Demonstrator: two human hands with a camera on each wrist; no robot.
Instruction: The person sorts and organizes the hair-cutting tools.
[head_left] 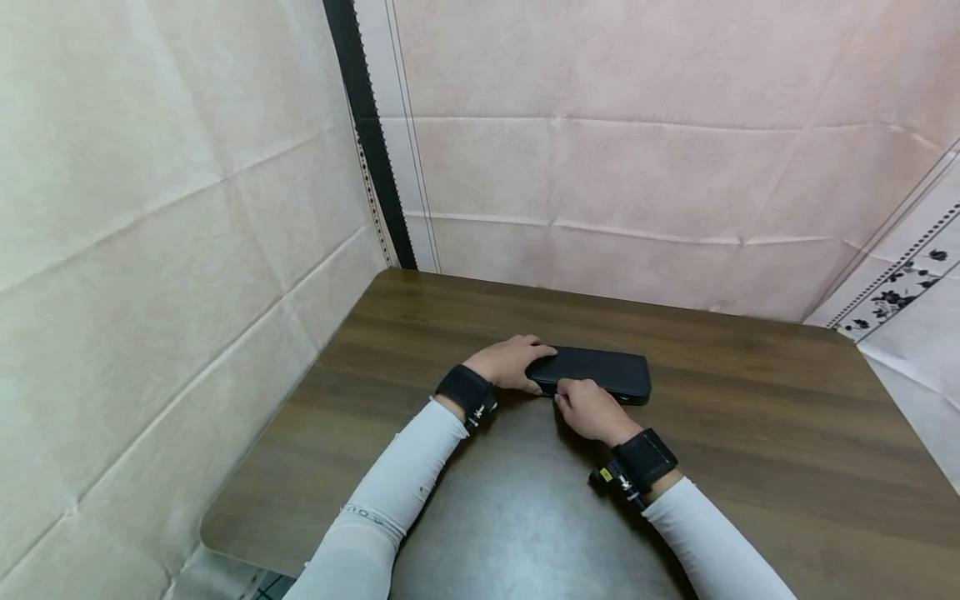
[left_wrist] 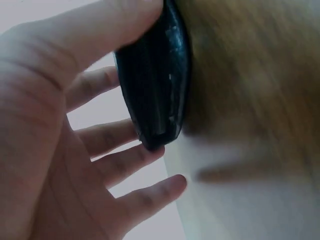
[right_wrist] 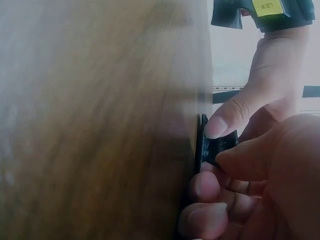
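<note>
A long black zip case (head_left: pixel 600 369) lies flat on the wooden table, its dark edge (left_wrist: pixel 157 95) seen end-on in the left wrist view. My left hand (head_left: pixel 512 364) grips the left end, with the thumb on the near side and the fingers reaching to the far side. My right hand (head_left: pixel 592 412) is at the near long edge, fingers curled and thumb pinching there. In the right wrist view a ridged strip like zipper teeth (right_wrist: pixel 220 144) shows between the two thumbs. Whatever lies inside the right hand's pinch is hidden by the fingers.
The brown wooden table (head_left: pixel 750 417) has a grey, shiny patch (head_left: pixel 517 517) at its near middle. Pale creased cloth walls (head_left: pixel 637 167) stand behind it and to the left. Black bands with cameras (head_left: pixel 645 460) sit on both wrists.
</note>
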